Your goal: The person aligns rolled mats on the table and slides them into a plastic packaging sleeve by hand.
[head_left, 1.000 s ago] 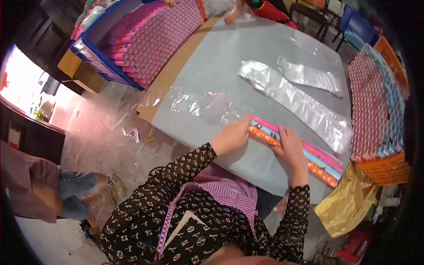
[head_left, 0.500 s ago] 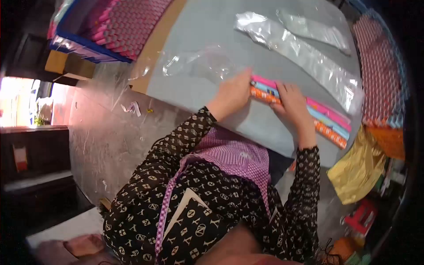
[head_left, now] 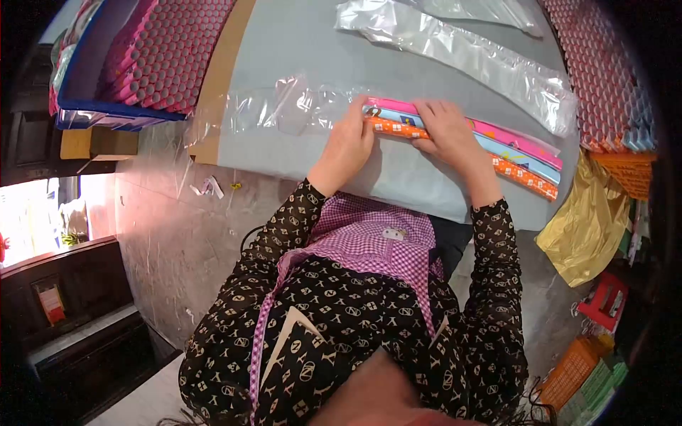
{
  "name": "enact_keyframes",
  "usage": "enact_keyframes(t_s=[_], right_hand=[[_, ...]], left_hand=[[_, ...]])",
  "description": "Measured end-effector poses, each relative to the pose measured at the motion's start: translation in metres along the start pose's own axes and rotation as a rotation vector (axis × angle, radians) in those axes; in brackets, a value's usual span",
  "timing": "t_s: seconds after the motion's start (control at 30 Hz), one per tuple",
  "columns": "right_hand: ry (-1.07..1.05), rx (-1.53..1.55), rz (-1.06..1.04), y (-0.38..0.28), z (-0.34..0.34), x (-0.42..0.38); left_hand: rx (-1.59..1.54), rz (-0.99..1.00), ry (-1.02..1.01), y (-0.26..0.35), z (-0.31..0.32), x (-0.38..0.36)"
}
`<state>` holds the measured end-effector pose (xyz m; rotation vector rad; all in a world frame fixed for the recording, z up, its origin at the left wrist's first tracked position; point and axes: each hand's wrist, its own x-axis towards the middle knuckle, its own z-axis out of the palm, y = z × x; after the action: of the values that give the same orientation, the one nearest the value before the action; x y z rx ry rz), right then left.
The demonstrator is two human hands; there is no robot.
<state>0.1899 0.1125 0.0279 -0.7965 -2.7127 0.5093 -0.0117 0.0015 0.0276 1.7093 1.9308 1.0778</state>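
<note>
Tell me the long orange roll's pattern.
Long orange roll: white squarish motifs; shows best in the head view.

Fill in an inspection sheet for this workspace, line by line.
Surface: grey table, brown strip along its left edge.
Job's things: three patterned rolls, pink, light blue and orange, side by side.
Clutter: clear plastic sleeves on the table; scraps on the floor.
Hands: left hand at the rolls' left end; right hand grasping across them.
Cables: nothing clearly identifiable.
Surroundings: blue crate of pink tubes, left; gold sheet, right.
</note>
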Motion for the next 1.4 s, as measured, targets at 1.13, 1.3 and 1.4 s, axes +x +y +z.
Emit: enact_keyframes(t_s=[1.13,1.3,1.4], right_hand=[[-0.005,-0.048,-0.103,0.005,0.002,0.006],[-0.018,-0.024,-0.112,-0.002,0.004,0.012],[-0.03,0.048,-0.092,-0.017,-0.004,0.013]], left_hand=[[0.559,0.595,-0.503,-0.019,-0.007,0.062],[0.537,0.585,-0.524,-0.017,-0.002,0.062],[0.541,0.57,-0.512,-0.005,-0.004,0.059]])
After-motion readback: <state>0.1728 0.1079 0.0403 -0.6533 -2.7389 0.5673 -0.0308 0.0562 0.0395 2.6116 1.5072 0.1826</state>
